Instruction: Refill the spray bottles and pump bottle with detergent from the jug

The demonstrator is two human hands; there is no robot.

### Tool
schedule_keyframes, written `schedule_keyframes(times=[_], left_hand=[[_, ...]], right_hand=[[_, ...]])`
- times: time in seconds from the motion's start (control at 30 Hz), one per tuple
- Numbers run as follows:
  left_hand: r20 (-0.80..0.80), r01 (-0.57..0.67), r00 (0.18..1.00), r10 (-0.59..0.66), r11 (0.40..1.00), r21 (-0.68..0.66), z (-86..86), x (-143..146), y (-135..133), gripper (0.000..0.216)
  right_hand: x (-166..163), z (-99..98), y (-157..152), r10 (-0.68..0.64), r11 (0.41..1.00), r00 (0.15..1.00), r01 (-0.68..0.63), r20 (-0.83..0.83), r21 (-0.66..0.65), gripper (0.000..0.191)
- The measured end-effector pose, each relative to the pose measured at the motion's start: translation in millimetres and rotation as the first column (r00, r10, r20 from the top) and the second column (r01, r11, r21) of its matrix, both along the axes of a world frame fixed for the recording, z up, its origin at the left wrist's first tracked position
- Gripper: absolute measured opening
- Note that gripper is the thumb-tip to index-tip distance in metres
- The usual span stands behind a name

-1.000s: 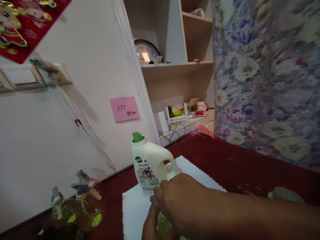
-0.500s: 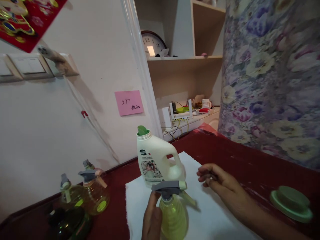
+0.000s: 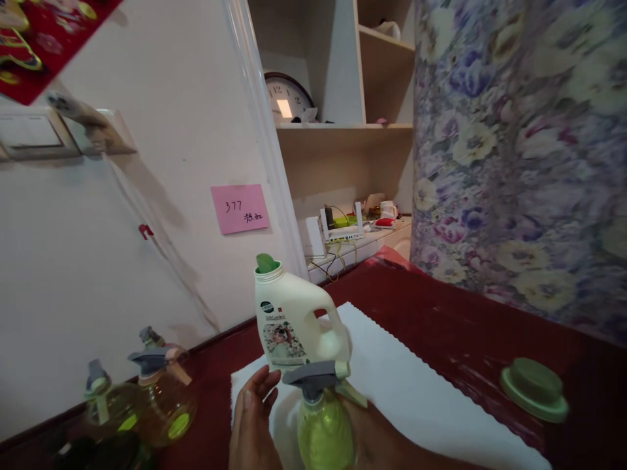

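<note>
My left hand [image 3: 252,421] is at the bottom edge with its fingers [image 3: 262,385] spread and loosely straight. It holds nothing. It sits just beside the spray bottle [image 3: 323,427], and a strip of white cloth [image 3: 416,398] shows between the two. My right hand [image 3: 379,437] lies against the bottle's right side, low down. Its fingers are hidden behind the yellow-green body, so I cannot tell whether they grip it or only rest there.

The bottle stands upright between my hands on the near end of the cloth, its grey trigger head [image 3: 316,377] pointing right. Just behind it, also on the cloth, is a white jug [image 3: 294,320] with its green spout bare. A green cap [image 3: 533,390] lies well to the right on the red table [image 3: 455,320]. Two more sprayers [image 3: 159,398] stand at the left near the wall.
</note>
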State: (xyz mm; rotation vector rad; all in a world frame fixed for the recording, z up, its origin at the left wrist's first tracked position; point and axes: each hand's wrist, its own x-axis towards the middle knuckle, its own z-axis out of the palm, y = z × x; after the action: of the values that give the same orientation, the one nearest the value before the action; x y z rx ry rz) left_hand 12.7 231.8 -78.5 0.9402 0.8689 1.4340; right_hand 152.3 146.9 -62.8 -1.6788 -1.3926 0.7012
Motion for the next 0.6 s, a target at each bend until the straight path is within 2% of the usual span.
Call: schedule_keyframes(times=[0.07, 0.13, 0.23, 0.27, 0.33, 0.47, 0.6], left_hand=[[-0.035, -0.007, 0.999, 0.007, 1.0, 0.009, -2.1, -2.1, 3.2, 0.058], [-0.058, 0.0, 0.998, 0.001, 1.0, 0.019, -1.9, -3.5, 4.0, 0.058], [-0.034, -0.02, 0.999, 0.022, 0.998, 0.053, 1.9, -3.6, 2.1, 0.054], [-0.019, -0.032, 0.999, 0.033, 0.997, 0.065, 3.8, -3.1, 0.9, 0.053], [-0.014, -0.045, 0.999, 0.046, 0.996, 0.078, 8.5, -1.4, -2.0, 0.051], [-0.02, -0.059, 0.998, 0.061, 0.995, 0.086, 17.2, 2.0, -7.8, 0.051], [-0.022, -0.047, 0.999, 0.048, 0.997, 0.057, 19.6, 1.2, -8.5, 0.052]], right_hand=[[-0.2, -7.3, 0.4, 0.024, 1.0, 0.998, -0.022, -0.062, 0.021, 0.057], [6.1, -12.7, -5.0, 0.031, 0.999, 0.991, -0.026, -0.128, 0.04, 0.062], [24.7, -11.2, -22.5, 0.002, 0.999, 0.985, 0.007, -0.171, 0.053, 0.045], [33.3, -7.6, -29.6, -0.003, 0.998, 0.986, 0.015, -0.168, 0.067, 0.052], [54.1, 3.6, -41.8, -0.028, 0.992, 0.988, 0.046, -0.155, 0.115, 0.085], [109.0, 29.0, -42.5, -0.215, 0.937, 0.972, 0.232, -0.09, 0.261, 0.079], [167.1, 35.6, -11.7, -0.454, 0.842, 0.891, 0.431, -0.004, 0.324, 0.069]])
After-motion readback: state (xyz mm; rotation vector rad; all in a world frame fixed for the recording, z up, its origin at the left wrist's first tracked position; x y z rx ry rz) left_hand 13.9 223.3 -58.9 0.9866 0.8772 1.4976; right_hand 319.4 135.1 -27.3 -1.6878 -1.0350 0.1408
